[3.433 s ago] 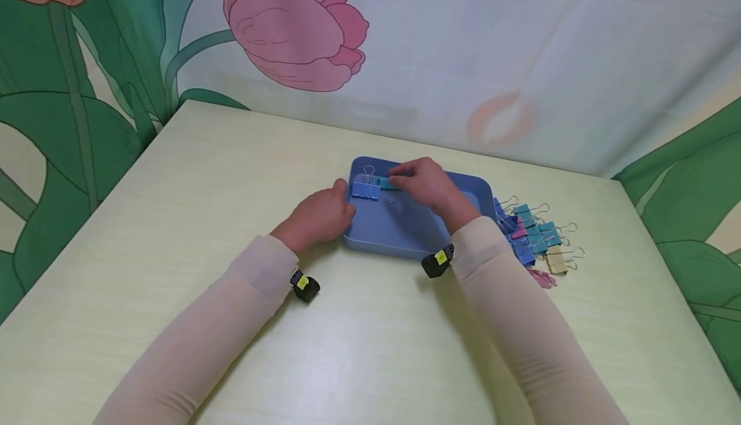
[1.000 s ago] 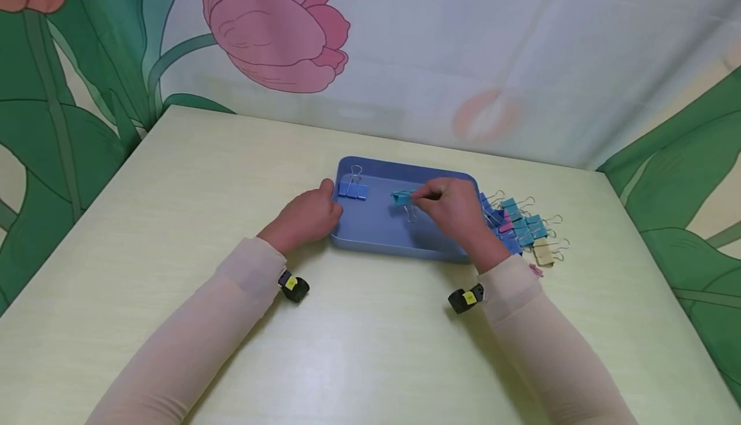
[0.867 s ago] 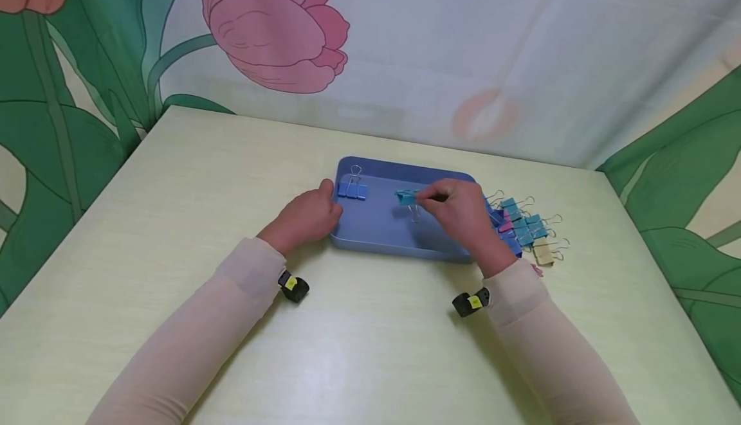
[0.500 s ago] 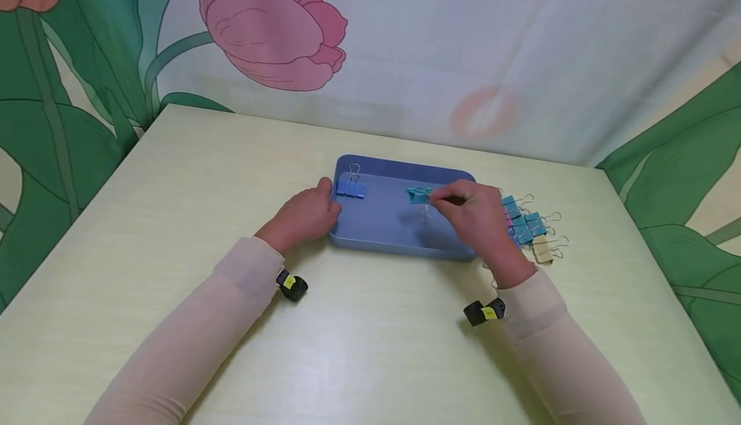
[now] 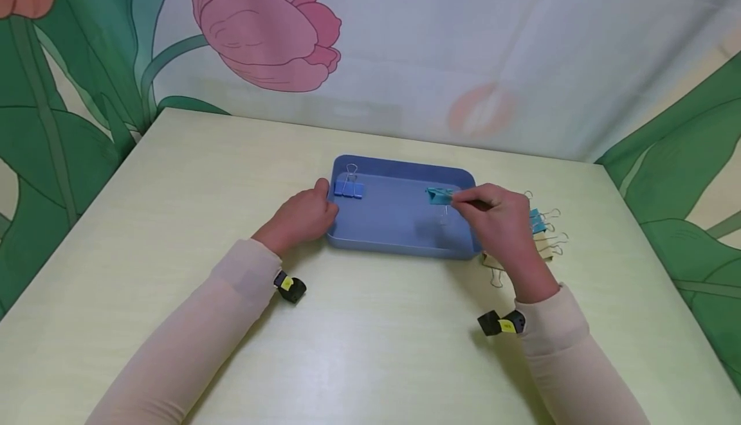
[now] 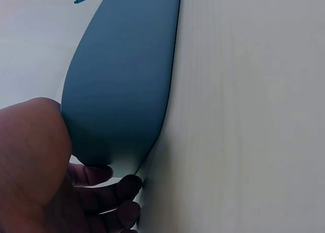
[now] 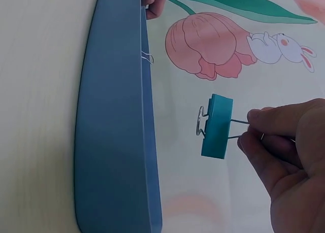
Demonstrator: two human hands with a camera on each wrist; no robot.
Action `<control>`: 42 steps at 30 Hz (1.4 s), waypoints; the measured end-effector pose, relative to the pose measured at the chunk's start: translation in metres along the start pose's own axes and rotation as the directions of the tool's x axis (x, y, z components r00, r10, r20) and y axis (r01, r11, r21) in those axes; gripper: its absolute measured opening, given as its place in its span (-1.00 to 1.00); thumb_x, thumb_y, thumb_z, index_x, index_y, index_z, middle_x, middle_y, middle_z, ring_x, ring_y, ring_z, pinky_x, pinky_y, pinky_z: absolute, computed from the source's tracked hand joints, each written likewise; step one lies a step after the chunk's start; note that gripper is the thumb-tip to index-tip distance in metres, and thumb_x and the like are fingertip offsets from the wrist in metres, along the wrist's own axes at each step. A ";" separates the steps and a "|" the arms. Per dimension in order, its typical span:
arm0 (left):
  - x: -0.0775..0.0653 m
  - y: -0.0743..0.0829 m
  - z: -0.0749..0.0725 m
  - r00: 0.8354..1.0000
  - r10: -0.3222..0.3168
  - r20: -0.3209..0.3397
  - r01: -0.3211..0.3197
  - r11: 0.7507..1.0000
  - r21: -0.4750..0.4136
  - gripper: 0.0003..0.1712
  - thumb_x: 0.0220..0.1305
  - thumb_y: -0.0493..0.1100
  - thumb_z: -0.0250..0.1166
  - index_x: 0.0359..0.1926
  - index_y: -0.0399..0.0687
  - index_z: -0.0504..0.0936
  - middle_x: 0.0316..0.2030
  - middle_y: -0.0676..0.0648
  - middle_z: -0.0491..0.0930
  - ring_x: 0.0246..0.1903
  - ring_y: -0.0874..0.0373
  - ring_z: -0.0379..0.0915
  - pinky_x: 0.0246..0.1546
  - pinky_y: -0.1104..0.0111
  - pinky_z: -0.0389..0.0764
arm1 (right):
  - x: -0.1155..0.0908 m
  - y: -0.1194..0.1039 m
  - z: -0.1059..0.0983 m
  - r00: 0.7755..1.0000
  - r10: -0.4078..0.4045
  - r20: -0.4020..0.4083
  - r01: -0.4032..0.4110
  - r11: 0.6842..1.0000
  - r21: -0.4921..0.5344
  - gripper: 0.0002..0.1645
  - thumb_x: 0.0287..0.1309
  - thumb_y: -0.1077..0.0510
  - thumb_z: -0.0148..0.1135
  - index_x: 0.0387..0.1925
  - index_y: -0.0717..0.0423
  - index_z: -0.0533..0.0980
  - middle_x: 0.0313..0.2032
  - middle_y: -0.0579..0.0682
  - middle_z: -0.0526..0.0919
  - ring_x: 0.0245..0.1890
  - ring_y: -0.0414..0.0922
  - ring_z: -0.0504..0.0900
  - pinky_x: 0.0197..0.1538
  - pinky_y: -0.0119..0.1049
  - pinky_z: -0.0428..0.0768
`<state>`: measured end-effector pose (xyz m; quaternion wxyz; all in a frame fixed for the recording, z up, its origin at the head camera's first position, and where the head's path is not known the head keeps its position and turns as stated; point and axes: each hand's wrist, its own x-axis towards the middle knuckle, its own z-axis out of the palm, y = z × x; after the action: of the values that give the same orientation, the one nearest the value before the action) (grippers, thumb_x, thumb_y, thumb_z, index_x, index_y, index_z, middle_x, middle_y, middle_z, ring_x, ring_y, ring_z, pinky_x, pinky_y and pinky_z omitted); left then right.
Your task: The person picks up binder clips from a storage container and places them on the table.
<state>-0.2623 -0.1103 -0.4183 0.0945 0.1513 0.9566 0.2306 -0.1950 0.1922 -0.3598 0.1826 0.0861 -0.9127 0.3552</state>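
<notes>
My right hand (image 5: 500, 219) pinches one wire handle of a teal binder clip (image 5: 439, 196) between thumb and fingertips. The clip hangs over the right part of a blue tray (image 5: 370, 245), above its floor; the right wrist view shows its teal body (image 7: 217, 126) with the other wire handle swung out. At the tray's left side, my left hand (image 5: 305, 216) grips the wall, thumb up at the rim and fingers curled against the outside (image 6: 119, 187). A blue binder clip (image 5: 349, 189) stands in the tray's back left corner, one handle upright.
To the right of the tray lies a pile of binder clips, partly hidden behind my right hand and wrist; teal (image 5: 537, 221) and cream (image 5: 544, 246) ones show. A flowered cloth (image 5: 393, 58) hangs behind the table's back edge.
My right hand lets the teal clip travel from beside the blue clip rightward across the tray, now gripped by its handle above the floor. My left hand keeps its hold on the tray.
</notes>
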 end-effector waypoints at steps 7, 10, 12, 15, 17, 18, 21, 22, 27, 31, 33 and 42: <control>0.000 0.000 0.001 1.000 0.008 -0.009 -0.008 1.000 0.004 -0.66 0.37 -0.11 -0.15 -0.04 -0.32 0.25 -0.49 -0.17 0.42 -0.48 -0.02 0.38 -0.40 0.22 0.39 | -0.007 0.005 -0.017 0.999 -0.013 -0.030 0.013 1.000 0.003 -0.87 0.10 0.22 0.37 -0.28 0.11 0.73 -0.29 0.04 0.77 -0.40 -0.60 0.57 -0.31 -0.61 0.54; 0.001 -0.001 0.002 1.000 0.010 -0.012 -0.010 1.000 0.001 -0.67 0.37 -0.11 -0.14 -0.04 -0.32 0.25 -0.48 -0.18 0.42 -0.48 -0.02 0.38 -0.39 0.21 0.40 | -0.011 0.007 -0.027 0.999 0.004 -0.042 -0.004 1.000 -0.013 -0.88 0.11 0.22 0.35 -0.28 0.10 0.73 -0.29 0.04 0.77 -0.40 -0.62 0.55 -0.30 -0.62 0.53; 0.002 -0.002 0.002 1.000 0.015 -0.016 -0.015 1.000 -0.003 -0.67 0.38 -0.12 -0.14 -0.04 -0.33 0.26 -0.48 -0.17 0.42 -0.48 -0.02 0.38 -0.38 0.20 0.40 | -0.014 0.008 -0.033 0.999 0.004 -0.053 -0.005 1.000 -0.028 -0.88 0.12 0.22 0.35 -0.29 0.10 0.73 -0.29 0.05 0.77 -0.40 -0.63 0.54 -0.30 -0.64 0.52; 0.003 -0.004 0.003 1.000 0.023 -0.019 -0.023 1.000 -0.004 -0.67 0.38 -0.12 -0.14 -0.04 -0.34 0.26 -0.49 -0.16 0.42 -0.49 -0.02 0.38 -0.40 0.21 0.39 | -0.018 0.011 -0.042 0.998 -0.006 -0.066 0.004 0.999 -0.043 -0.88 0.11 0.21 0.35 -0.29 0.11 0.73 -0.30 0.08 0.76 -0.41 -0.65 0.53 -0.30 -0.68 0.50; 0.003 -0.005 0.004 1.000 0.025 -0.019 -0.025 1.000 -0.001 -0.66 0.38 -0.12 -0.14 -0.03 -0.34 0.26 -0.50 -0.16 0.41 -0.50 -0.01 0.38 -0.41 0.22 0.38 | -0.021 0.013 -0.047 0.997 -0.015 -0.073 0.011 0.999 -0.052 -0.88 0.11 0.22 0.36 -0.30 0.13 0.73 -0.31 0.09 0.76 -0.43 -0.67 0.52 -0.30 -0.69 0.48; 0.003 -0.005 0.004 1.000 0.025 -0.018 -0.025 1.000 0.000 -0.66 0.38 -0.12 -0.14 -0.03 -0.34 0.26 -0.50 -0.15 0.41 -0.50 0.00 0.37 -0.42 0.23 0.38 | -0.023 0.015 -0.049 0.997 -0.015 -0.075 0.011 0.998 -0.056 -0.88 0.11 0.23 0.35 -0.30 0.14 0.73 -0.31 0.10 0.76 -0.43 -0.67 0.52 -0.31 -0.70 0.48; 0.003 -0.004 0.004 1.000 0.022 -0.014 -0.023 1.000 -0.003 -0.66 0.38 -0.12 -0.14 -0.02 -0.34 0.26 -0.51 -0.14 0.40 -0.50 0.00 0.37 -0.43 0.24 0.36 | -0.027 0.020 -0.054 0.996 -0.012 -0.083 0.005 0.997 -0.082 -0.89 0.10 0.25 0.35 -0.30 0.14 0.73 -0.31 0.10 0.76 -0.44 -0.68 0.50 -0.32 -0.69 0.47; 0.004 -0.004 0.004 1.000 0.023 -0.014 -0.023 1.000 -0.003 -0.66 0.38 -0.12 -0.14 -0.03 -0.34 0.26 -0.51 -0.14 0.40 -0.51 0.00 0.37 -0.44 0.24 0.36 | -0.028 0.021 -0.055 0.996 -0.007 -0.085 -0.001 0.996 -0.091 -0.89 0.10 0.26 0.35 -0.30 0.14 0.72 -0.31 0.10 0.76 -0.44 -0.68 0.50 -0.32 -0.69 0.47; 0.004 -0.003 0.004 1.000 0.023 -0.008 -0.023 1.000 -0.007 -0.67 0.38 -0.12 -0.16 -0.04 -0.34 0.25 -0.51 -0.13 0.38 -0.51 0.01 0.36 -0.45 0.25 0.35 | -0.035 0.026 -0.063 0.996 0.025 -0.085 -0.034 0.994 -0.108 -0.87 0.10 0.26 0.35 -0.27 0.13 0.72 -0.26 0.12 0.75 -0.42 -0.67 0.50 -0.31 -0.71 0.47; 0.004 -0.003 0.004 1.000 0.020 -0.006 -0.020 1.000 -0.003 -0.66 0.39 -0.12 -0.17 -0.04 -0.34 0.25 -0.51 -0.14 0.38 -0.50 0.00 0.36 -0.44 0.25 0.35 | -0.041 0.031 -0.069 0.996 0.032 -0.088 -0.044 0.989 -0.140 -0.86 0.11 0.26 0.34 -0.26 0.12 0.72 -0.24 0.12 0.75 -0.40 -0.70 0.47 -0.30 -0.74 0.44; 0.004 -0.003 0.005 1.000 0.018 -0.009 -0.018 1.000 0.000 -0.66 0.39 -0.12 -0.16 -0.04 -0.33 0.25 -0.50 -0.14 0.39 -0.50 0.00 0.36 -0.43 0.24 0.36 | -0.043 0.034 -0.072 0.995 0.038 -0.089 -0.052 0.987 -0.151 -0.86 0.11 0.26 0.34 -0.26 0.13 0.72 -0.24 0.11 0.75 -0.40 -0.72 0.45 -0.31 -0.74 0.44; 0.003 -0.002 0.003 1.000 0.009 0.005 -0.009 1.000 -0.001 -0.65 0.39 -0.10 -0.17 -0.01 -0.33 0.24 -0.48 -0.15 0.41 -0.49 0.00 0.38 -0.42 0.25 0.36 | -0.057 0.051 -0.085 0.989 0.124 -0.077 -0.138 0.970 -0.203 -0.85 0.15 0.20 0.32 -0.24 0.11 0.71 -0.23 0.12 0.75 -0.43 -0.72 0.45 -0.35 -0.71 0.45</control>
<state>-0.2648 -0.1096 -0.4225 0.0958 0.1562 0.9555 0.2310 -0.1341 0.2888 -0.3562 0.1956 -0.0052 -0.9422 0.2720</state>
